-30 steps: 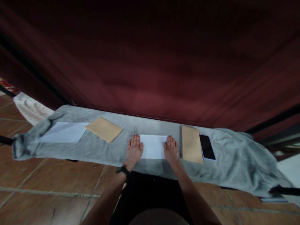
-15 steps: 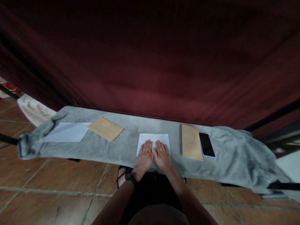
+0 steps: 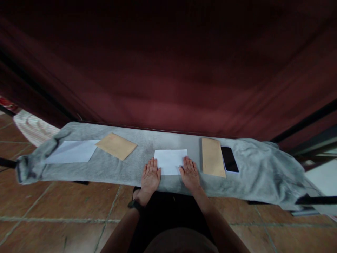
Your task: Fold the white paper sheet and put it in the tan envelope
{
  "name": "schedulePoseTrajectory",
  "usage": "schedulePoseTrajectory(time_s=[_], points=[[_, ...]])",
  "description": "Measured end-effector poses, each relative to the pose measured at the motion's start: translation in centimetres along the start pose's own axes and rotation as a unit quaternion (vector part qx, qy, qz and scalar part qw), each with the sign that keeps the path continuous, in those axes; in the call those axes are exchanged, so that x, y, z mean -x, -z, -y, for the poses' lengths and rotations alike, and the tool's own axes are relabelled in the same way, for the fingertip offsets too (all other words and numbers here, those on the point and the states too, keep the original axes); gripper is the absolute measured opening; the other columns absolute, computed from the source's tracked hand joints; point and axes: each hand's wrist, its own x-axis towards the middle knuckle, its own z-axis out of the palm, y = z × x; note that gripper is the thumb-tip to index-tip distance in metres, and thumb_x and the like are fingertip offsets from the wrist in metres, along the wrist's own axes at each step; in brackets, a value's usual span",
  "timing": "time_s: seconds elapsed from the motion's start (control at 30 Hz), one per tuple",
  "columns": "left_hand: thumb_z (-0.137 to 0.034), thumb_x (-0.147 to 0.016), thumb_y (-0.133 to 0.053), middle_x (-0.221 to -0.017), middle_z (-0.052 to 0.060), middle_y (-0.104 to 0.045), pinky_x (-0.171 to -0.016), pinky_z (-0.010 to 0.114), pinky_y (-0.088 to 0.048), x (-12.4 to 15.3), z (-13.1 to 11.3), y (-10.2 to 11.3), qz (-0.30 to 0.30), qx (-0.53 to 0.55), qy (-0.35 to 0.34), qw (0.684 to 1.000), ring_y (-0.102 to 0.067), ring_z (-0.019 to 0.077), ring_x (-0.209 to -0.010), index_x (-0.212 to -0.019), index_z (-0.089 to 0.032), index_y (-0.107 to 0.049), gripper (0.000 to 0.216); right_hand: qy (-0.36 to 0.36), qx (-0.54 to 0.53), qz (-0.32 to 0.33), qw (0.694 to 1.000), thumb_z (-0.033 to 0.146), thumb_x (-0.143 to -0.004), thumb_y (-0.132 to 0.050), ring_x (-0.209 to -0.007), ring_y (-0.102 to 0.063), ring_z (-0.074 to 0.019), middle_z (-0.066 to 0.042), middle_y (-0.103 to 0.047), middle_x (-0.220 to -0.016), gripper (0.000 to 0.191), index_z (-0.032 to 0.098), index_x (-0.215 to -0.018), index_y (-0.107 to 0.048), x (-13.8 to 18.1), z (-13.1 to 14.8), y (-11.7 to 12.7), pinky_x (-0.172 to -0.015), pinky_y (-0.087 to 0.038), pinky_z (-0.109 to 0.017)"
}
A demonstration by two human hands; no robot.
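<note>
A white sheet of paper [image 3: 170,162], apparently folded, lies flat in front of me on a grey cloth [image 3: 105,174]. My left hand [image 3: 151,175] rests palm down at its left edge, fingers stretched out. At the right edge lies my right hand [image 3: 190,173], also flat, with its thumb over the paper's margin. Neither hand grips anything. To the right is a stack of brown envelopes [image 3: 212,157], close to my right hand. A single brown envelope [image 3: 116,146] lies slanted to the left, its corner over a larger stack or sheet of white paper [image 3: 72,151].
A phone [image 3: 230,159] lies beside the envelope stack. The cloth is rumpled toward its right end. Behind it rises a dark red panel [image 3: 168,105], and black bars [image 3: 316,200] stand at the sides. Below is a tiled floor [image 3: 79,200].
My hands have slid apart from the middle of the white paper to its left and right edges, uncovering it. The view has shifted slightly.
</note>
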Motion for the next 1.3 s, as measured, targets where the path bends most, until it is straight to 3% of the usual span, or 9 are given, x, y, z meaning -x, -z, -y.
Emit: schedulePoseTrajectory(time_s=[0.17,0.27,0.47,0.6,0.77,1.03,1.3], points=[[-0.036,-0.101,-0.026,-0.155,0.018,-0.044,-0.119,0.054,-0.032,0.2,0.6,0.1,-0.038,0.004,0.018,0.999,-0.038,0.0311,-0.146,-0.155,-0.01,-0.034,0.06,-0.023,0.004,-0.003,1.0,0.035,-0.106,-0.034,-0.144,-0.04,-0.0298,-0.02,-0.042,-0.155,0.055,0.004,-0.15,-0.041,0.5,-0.9,0.4,-0.119,-0.029,-0.048],[-0.034,-0.101,-0.027,-0.156,0.019,-0.042,-0.12,0.054,-0.03,-0.2,-0.5,0.3,-0.05,0.002,0.013,0.999,-0.034,0.0311,-0.148,-0.155,-0.008,-0.034,0.06,-0.049,-0.009,0.005,0.999,0.036,-0.106,-0.032,-0.145,-0.038,-0.0306,-0.021,-0.041,-0.155,0.056,0.002,-0.15,-0.04,-0.1,-0.5,0.7,-0.119,-0.029,-0.049],[-0.028,-0.101,-0.028,-0.158,0.015,-0.041,-0.124,0.047,-0.025,-3.1,-4.9,0.2,0.034,0.01,-0.091,0.995,-0.03,0.0245,-0.15,-0.152,-0.008,-0.039,0.055,0.021,-0.095,0.064,0.993,0.037,-0.108,-0.019,-0.149,-0.032,-0.0243,-0.01,-0.037,-0.16,0.056,0.011,-0.151,-0.043,-3.9,2.4,1.2,-0.123,-0.023,-0.044],[-0.019,-0.099,-0.029,-0.157,0.016,-0.041,-0.123,0.048,-0.024,-5.0,-6.0,-0.4,0.078,0.002,-0.117,0.99,-0.03,0.0254,-0.15,-0.151,-0.007,-0.04,0.055,0.045,-0.112,0.095,0.988,0.036,-0.108,-0.018,-0.149,-0.033,-0.022,-0.009,-0.042,-0.157,0.054,0.014,-0.149,-0.046,-6.0,3.6,0.6,-0.124,-0.022,-0.044],[-0.018,-0.098,-0.029,-0.159,0.017,-0.038,-0.123,0.048,-0.024,-6.0,-5.3,-1.1,0.077,-0.008,-0.118,0.99,-0.028,0.0257,-0.151,-0.154,-0.007,-0.035,0.057,0.031,-0.095,0.101,0.99,0.039,-0.108,-0.024,-0.15,-0.031,-0.0232,-0.007,-0.037,-0.16,0.052,0.018,-0.152,-0.042,-6.8,3.3,-1.0,-0.123,-0.021,-0.047],[-0.022,-0.099,-0.028,-0.159,0.012,-0.04,-0.123,0.045,-0.022,-6.9,-3.6,-1.4,0.061,-0.013,-0.09,0.994,-0.029,0.023,-0.151,-0.153,-0.011,-0.039,0.056,0.017,-0.065,0.077,0.995,0.042,-0.107,-0.03,-0.149,-0.033,-0.0257,-0.005,-0.036,-0.161,0.05,0.025,-0.152,-0.042,-7.2,2.7,-2.1,-0.122,-0.021,-0.05],[-0.026,-0.099,-0.029,-0.158,0.015,-0.039,-0.124,0.045,-0.021,-6.9,-2.0,-1.4,0.047,-0.015,-0.047,0.998,-0.029,0.0244,-0.151,-0.153,-0.006,-0.037,0.059,-0.028,-0.048,0.057,0.997,0.042,-0.107,-0.03,-0.147,-0.035,-0.0285,-0.007,-0.037,-0.16,0.051,0.021,-0.151,-0.044,-7.4,2.3,-2.2,-0.121,-0.021,-0.05]])
